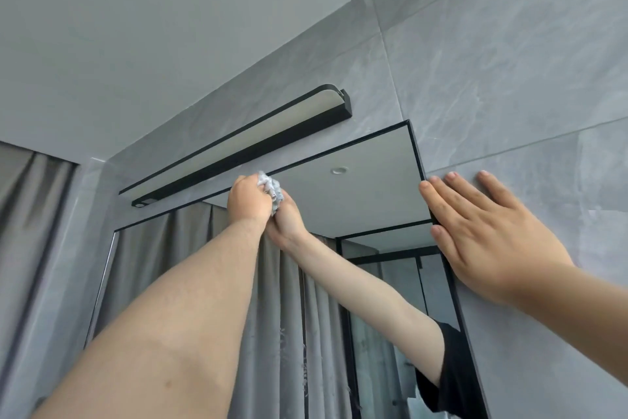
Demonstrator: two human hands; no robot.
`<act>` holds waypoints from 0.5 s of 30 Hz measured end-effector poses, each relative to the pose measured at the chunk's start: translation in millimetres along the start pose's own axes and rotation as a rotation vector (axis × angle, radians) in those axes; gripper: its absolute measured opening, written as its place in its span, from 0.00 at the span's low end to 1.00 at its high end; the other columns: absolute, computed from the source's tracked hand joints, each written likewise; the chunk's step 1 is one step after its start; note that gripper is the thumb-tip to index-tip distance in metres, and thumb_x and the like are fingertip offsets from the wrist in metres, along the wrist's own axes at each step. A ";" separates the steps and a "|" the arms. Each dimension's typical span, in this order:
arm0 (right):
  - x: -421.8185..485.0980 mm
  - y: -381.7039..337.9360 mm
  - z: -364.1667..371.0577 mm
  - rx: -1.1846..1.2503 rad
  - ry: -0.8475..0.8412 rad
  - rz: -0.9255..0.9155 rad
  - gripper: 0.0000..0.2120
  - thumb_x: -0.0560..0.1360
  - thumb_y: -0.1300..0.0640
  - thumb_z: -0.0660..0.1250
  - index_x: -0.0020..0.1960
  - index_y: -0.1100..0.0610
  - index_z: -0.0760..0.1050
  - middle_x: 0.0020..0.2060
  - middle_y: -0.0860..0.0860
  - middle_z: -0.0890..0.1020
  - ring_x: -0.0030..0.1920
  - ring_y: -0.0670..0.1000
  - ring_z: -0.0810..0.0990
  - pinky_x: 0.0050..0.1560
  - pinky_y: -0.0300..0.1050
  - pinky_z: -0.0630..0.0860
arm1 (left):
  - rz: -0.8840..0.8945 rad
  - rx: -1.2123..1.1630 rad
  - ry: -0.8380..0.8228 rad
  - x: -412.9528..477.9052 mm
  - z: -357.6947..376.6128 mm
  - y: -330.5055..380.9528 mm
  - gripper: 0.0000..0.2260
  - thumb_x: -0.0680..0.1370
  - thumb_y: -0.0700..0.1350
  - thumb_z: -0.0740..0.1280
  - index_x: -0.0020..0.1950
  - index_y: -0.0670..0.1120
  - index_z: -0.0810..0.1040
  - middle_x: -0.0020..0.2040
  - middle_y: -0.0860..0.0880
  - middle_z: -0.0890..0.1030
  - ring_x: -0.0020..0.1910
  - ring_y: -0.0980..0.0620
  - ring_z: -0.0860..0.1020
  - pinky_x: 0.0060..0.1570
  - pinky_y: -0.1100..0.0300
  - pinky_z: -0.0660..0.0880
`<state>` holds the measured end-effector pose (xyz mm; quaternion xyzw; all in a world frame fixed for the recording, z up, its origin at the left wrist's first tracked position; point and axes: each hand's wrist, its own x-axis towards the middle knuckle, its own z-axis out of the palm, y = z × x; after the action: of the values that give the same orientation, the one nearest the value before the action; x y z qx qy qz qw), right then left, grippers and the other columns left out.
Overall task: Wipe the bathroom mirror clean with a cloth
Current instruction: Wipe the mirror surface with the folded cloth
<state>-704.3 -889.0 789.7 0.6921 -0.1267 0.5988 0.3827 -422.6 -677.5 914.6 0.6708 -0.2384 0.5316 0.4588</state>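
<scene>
The black-framed mirror (370, 187) hangs on a grey tiled wall and reflects a ceiling, grey curtains and a glass partition. My left hand (248, 198) reaches up near the mirror's top edge and grips a small bunched white-grey cloth (272, 188), pressing it against the glass. The reflected arm meets it there. My right hand (486, 238) lies flat, fingers straight and spread, on the wall tile at the mirror's right edge, with the thumb side over the frame.
A long black bar lamp (238, 147) is mounted on the wall just above the mirror's top edge, close to my left hand. A real grey curtain (30, 215) hangs at the far left. Grey marble-look tiles (509, 62) cover the wall to the right.
</scene>
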 end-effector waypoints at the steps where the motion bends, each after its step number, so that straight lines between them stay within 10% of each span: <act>1: -0.6 -0.1 0.3 -0.003 0.006 0.004 0.29 0.81 0.49 0.48 0.75 0.64 0.66 0.71 0.59 0.74 0.72 0.61 0.71 0.73 0.64 0.62 | -0.004 0.019 -0.015 3.9 0.2 -8.5 0.10 0.76 0.36 0.61 0.50 0.42 0.80 0.50 0.39 0.78 0.48 0.39 0.78 0.43 0.56 0.70; 9: -0.8 0.0 0.7 -0.019 0.024 0.003 0.29 0.81 0.49 0.48 0.75 0.63 0.66 0.71 0.59 0.74 0.72 0.60 0.71 0.72 0.63 0.62 | -0.190 0.168 -0.194 21.7 -17.1 -59.5 0.12 0.79 0.34 0.59 0.56 0.35 0.80 0.53 0.34 0.81 0.52 0.35 0.80 0.44 0.54 0.74; 15: 0.1 -0.8 -0.7 -0.018 0.009 0.018 0.29 0.81 0.48 0.47 0.75 0.63 0.67 0.70 0.59 0.74 0.72 0.60 0.72 0.72 0.63 0.63 | -0.014 0.080 -0.164 4.6 -16.9 -28.1 0.07 0.80 0.38 0.59 0.48 0.41 0.76 0.46 0.38 0.80 0.48 0.36 0.79 0.42 0.53 0.72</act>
<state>-704.3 -887.9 789.6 0.6849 -0.1366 0.6040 0.3840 -406.9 -649.1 908.9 0.7315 -0.2491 0.4810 0.4142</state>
